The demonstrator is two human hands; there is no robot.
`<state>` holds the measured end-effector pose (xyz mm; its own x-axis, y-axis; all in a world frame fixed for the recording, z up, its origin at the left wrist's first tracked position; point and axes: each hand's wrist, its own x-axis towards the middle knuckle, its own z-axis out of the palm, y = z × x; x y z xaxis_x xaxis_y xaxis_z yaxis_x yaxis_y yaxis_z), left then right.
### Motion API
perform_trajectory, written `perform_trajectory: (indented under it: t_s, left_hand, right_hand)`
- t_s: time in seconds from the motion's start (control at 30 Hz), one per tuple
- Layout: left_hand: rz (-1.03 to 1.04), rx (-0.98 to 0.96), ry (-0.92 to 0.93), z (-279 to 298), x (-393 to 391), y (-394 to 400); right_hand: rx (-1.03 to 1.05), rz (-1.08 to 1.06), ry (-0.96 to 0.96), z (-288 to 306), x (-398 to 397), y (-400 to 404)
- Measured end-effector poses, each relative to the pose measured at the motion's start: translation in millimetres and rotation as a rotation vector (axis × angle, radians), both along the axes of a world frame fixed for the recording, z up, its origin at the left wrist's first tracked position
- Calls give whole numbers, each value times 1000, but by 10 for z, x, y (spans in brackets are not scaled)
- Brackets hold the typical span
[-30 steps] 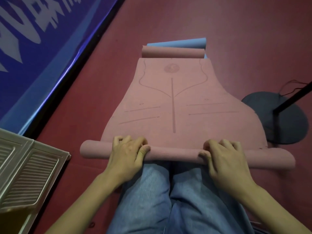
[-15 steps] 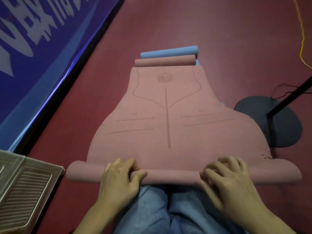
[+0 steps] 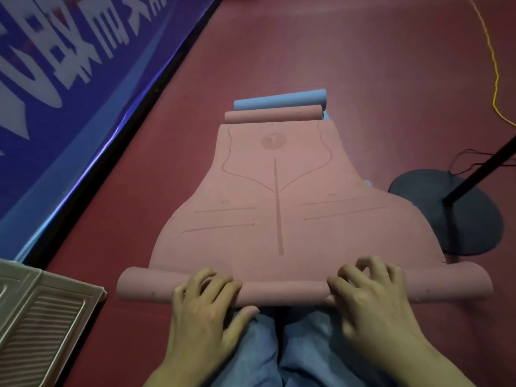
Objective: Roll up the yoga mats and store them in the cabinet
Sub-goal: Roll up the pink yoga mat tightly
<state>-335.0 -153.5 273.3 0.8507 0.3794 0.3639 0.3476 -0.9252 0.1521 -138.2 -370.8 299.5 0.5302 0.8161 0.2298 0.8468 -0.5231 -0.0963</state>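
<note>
A pink yoga mat [image 3: 279, 208] lies spread on the red floor in front of my knees. Its near end is rolled into a tube [image 3: 284, 290] and its far end curls into a smaller roll [image 3: 272, 114]. My left hand [image 3: 206, 305] grips the near tube left of centre, fingers curled over its top and thumb under it. My right hand [image 3: 371, 297] grips the same tube right of centre with bent fingers. A blue yoga mat [image 3: 279, 99] shows as a roll just behind the pink far roll; a blue edge peeks out at the mat's right side.
A black round stand base [image 3: 446, 213] with a slanted pole sits right of the mat. A beige ribbed panel [image 3: 42, 325] lies at the lower left. A blue banner [image 3: 69, 88] lines the left side. A yellow cable [image 3: 494, 65] runs along the floor at right.
The near tube has grown thicker and rolled away from me over the mat. Both hands went forward with it, regripping its top. The view has tilted up a little.
</note>
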Motion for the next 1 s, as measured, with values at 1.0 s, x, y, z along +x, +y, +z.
perform_trajectory:
  t_s: [1.0]
  left_hand:
    - [34, 51, 239, 1, 436, 164]
  right_hand:
    - [-155, -44, 7, 38, 165, 376]
